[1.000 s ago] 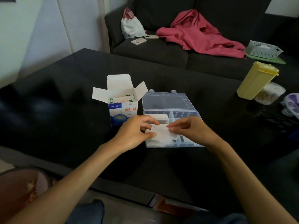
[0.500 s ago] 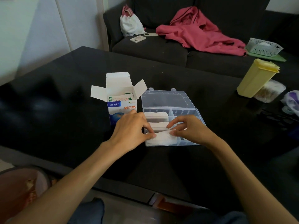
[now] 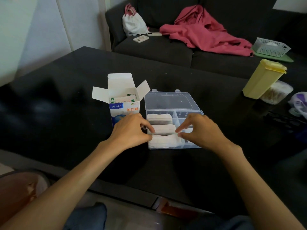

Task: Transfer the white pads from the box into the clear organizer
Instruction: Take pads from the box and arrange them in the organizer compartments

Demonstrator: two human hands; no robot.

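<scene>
I read the step in hand as seating a batch of white pads in the near left compartment of the clear organizer, which lies open on the desk with its lid folded back. My left hand pinches the left end of the batch and my right hand pinches the right end, each grip narrow, thumb against forefinger on the upper edge of the pads. Two further stacks of pads already occupy the compartments behind, on the same side. The box stands just beside the organizer on its left, flaps open, with printed packets showing in its mouth. In my judgement the next move calls for pressing the batch level, letting go at both ends, then reaching back to the box for more. The left hand covers the lower front of the box, so the remaining quantity inside cannot be determined. The right hand covers most of the right-side compartments; a pale item shows beneath its fingers, but I cannot tell what it is. Whether the batch sits fully down is unclear.
</scene>
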